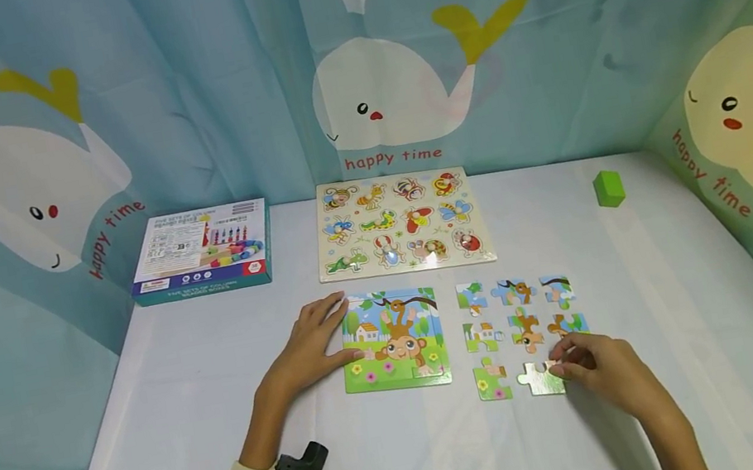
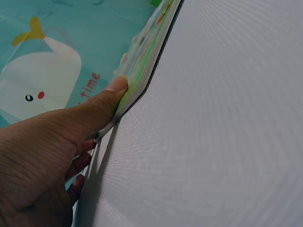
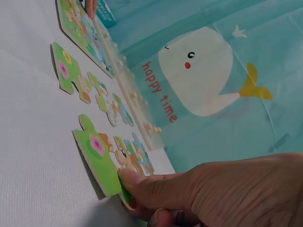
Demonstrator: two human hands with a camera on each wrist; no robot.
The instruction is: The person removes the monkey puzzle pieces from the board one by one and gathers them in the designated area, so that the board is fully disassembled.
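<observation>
A square monkey puzzle board [image 1: 395, 341] lies left of a group of loose jigsaw pieces. At its left edge rests my left hand [image 1: 308, 343], the fingers loosely bent near the upper corner. Its thumb [image 2: 116, 87] lies on the board's rim in the left wrist view. With thumb and forefinger, my right hand [image 1: 605, 371] pinches the right end of a green jigsaw piece [image 3: 97, 151] bearing a pink flower. Glare whitens this piece in the head view. Close to its left is another flowered jigsaw piece [image 1: 491, 381]. Above, the other pieces lie in rows, one partly behind my right fingers.
Behind the monkey board lies a wooden insect knob puzzle [image 1: 401, 224]. A boxed bead set [image 1: 201, 251] sits at the back left, and a green block [image 1: 609, 189] stands at the back right. A patterned curtain [image 1: 229, 84] hangs along the table's back and sides.
</observation>
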